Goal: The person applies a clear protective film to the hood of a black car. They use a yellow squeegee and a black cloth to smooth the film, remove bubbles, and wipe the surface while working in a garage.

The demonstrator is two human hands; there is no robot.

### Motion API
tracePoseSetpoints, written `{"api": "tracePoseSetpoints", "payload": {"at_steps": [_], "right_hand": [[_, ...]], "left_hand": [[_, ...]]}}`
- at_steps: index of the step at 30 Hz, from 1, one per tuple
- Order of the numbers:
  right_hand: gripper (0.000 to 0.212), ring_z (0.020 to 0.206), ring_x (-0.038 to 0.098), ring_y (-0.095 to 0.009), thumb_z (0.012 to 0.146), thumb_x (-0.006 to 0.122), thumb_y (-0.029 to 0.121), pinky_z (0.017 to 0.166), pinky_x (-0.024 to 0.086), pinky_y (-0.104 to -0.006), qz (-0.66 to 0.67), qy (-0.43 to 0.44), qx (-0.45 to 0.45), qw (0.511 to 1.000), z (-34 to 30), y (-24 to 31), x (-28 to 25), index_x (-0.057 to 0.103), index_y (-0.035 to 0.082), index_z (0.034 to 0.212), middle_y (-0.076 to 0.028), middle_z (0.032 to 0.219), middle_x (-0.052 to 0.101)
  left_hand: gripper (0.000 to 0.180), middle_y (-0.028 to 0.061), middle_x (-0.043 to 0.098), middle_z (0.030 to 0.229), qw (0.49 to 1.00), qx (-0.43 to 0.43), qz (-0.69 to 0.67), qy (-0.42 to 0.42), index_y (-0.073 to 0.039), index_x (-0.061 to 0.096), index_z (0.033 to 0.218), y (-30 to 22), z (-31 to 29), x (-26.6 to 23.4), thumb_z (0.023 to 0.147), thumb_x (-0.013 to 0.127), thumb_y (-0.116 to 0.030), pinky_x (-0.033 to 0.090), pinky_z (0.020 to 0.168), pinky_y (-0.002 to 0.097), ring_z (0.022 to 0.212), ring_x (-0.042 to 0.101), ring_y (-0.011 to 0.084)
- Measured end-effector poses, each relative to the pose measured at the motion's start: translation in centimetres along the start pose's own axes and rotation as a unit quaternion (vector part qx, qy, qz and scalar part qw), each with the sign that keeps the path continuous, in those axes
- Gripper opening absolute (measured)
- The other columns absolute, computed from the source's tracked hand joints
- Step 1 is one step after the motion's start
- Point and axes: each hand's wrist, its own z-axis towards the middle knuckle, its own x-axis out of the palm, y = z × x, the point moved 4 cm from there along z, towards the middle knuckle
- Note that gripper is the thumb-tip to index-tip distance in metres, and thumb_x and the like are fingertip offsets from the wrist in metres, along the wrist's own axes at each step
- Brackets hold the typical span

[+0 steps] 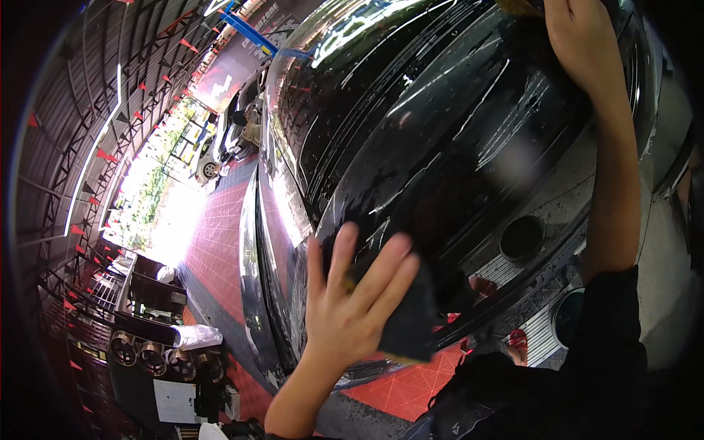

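Observation:
A wet, glossy black car (411,154) fills the middle, with light streaks and water drops on its surface. My left hand (352,308) is over its near left part, slightly blurred, fingers stretched out and spread. Under and beside that palm is a dark cloth (407,323) with a yellowish edge. At the upper right my right hand (576,29) reaches across the car. Beside its fingers shows a yellowish-brown piece (522,6), perhaps another cloth. The picture's top edge cuts off those fingertips, so their grip is hidden.
Red and grey floor tiles (213,249) run along the car's left. Wheel rims (152,358) and a white sheet (174,401) sit at the lower left. Other cars (220,147) stand near the bright opening. A blue post (249,33) rises beyond the car.

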Motion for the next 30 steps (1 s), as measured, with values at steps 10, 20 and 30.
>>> {"api": "tracePoseSetpoints", "payload": {"at_steps": [10, 20, 30], "right_hand": [[0.033, 0.094, 0.067, -0.020, 0.105, 0.046, 0.028, 0.082, 0.049, -0.0317, -0.033, 0.072, 0.080, 0.994, 0.8, -4.2, 0.7, 0.057, 0.003, 0.124, -0.013, 0.104, 0.069], [0.033, 0.087, 0.065, -0.027, 0.105, 0.046, 0.031, 0.081, 0.048, -0.0359, -0.037, 0.115, 0.130, 0.984, 1.8, -3.3, 1.4, 0.058, 0.004, 0.119, -0.014, 0.094, 0.067], [0.034, 0.081, 0.059, -0.019, 0.105, 0.046, 0.031, 0.079, 0.046, -0.0327, -0.048, 0.084, 0.108, 0.990, 1.8, -3.4, 1.3, 0.058, 0.002, 0.116, -0.011, 0.089, 0.063]], "left_hand": [[0.048, 0.0021, 0.045, 0.152, 0.991, -0.126, -0.007, -0.040, -0.015, 0.055, 0.138, -0.6, -0.9, 0.0, 0.092, 0.044, -0.018, 0.017, 0.115, 0.0641, 0.143, 0.033, 0.0430], [0.058, 0.0325, 0.036, 0.149, 0.953, -0.276, -0.072, -0.104, 0.009, 0.040, 0.140, -2.0, -10.1, 0.9, 0.088, 0.056, -0.012, 0.016, 0.114, 0.0654, 0.140, 0.033, 0.0520], [0.070, 0.0245, 0.043, 0.149, 0.949, -0.273, -0.109, -0.118, 0.008, 0.046, 0.139, -0.7, -5.4, -0.6, 0.092, 0.053, -0.043, 0.011, 0.117, 0.0589, 0.140, 0.039, 0.0425]]}}
